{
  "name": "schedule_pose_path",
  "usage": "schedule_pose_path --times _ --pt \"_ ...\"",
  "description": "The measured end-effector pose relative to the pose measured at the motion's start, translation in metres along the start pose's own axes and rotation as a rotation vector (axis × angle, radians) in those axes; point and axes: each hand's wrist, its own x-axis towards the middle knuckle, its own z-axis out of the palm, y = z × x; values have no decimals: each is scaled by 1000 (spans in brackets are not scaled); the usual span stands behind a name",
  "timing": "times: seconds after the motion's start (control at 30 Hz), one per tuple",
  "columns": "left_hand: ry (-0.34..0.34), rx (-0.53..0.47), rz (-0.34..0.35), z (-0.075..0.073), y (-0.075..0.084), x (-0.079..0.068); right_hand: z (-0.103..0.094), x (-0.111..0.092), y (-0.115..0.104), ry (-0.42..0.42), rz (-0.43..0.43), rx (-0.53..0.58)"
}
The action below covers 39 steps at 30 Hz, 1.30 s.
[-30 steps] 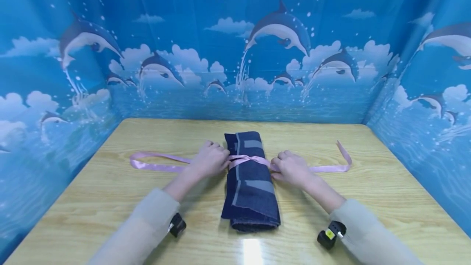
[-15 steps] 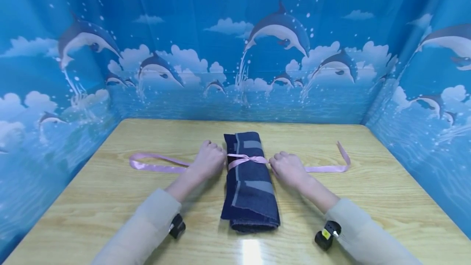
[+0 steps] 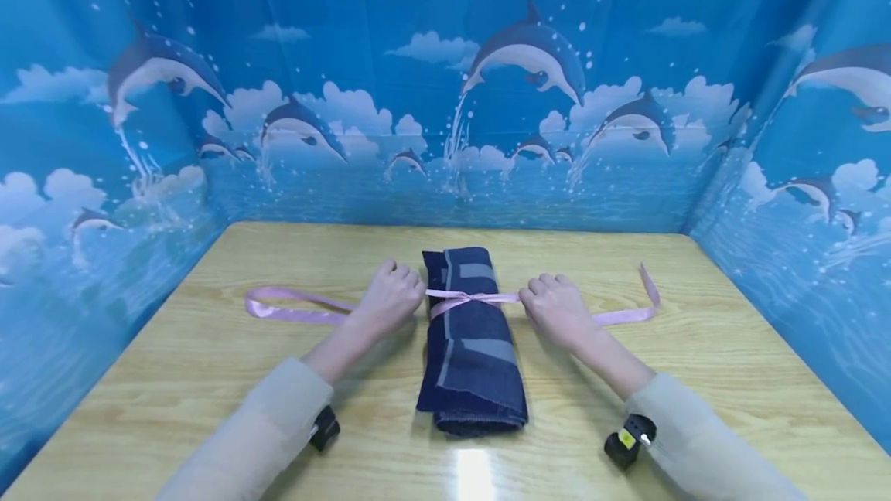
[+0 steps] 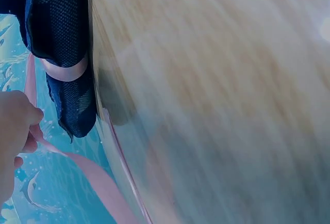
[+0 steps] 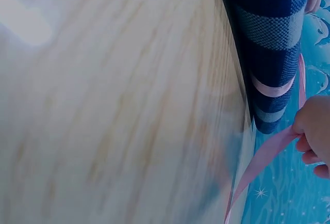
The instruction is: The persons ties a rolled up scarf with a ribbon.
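Note:
A rolled dark blue cloth (image 3: 480, 377) with grey stripes lies on the table in the head view. A pink ribbon (image 3: 452, 303) runs round its middle and crosses in a knot on top. To the left of the roll my left hand (image 3: 390, 296) pinches one end of the ribbon, drawn straight out from the knot. On the other side my right hand (image 3: 554, 306) grips the opposite end, also taut. In the left wrist view the ribbon (image 4: 100, 182) trails down from my fingers; the right wrist view shows the other tail (image 5: 265, 157) hanging from my fist.
The wooden table (image 3: 278, 253) has a loop of ribbon lying at left and a ribbon tail (image 3: 650, 292) curling up at right. A blue dolphin-print curtain (image 3: 390, 199) encloses the back and both sides. A black wrist camera (image 3: 629, 439) sits under the right sleeve.
Both hands have closed over the ribbon ends beside the roll. They have lifted slightly, the right hand moving outward lately, and the ribbon between them has straightened and tightened at the knot.

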Motion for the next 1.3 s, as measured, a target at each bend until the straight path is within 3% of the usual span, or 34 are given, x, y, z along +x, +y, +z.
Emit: schedule_pose_path --times 0.4,0.93,1.3 --pt "2 33 102 -4 -3 -3 -5 5 3 -31 -72 -86" --pt "-48 -40 77 -5 -8 -6 -8 5 7 -36 -74 -102" --pt "-217 -19 37 -7 -6 -1 -3 3 0 -92 -79 -124"
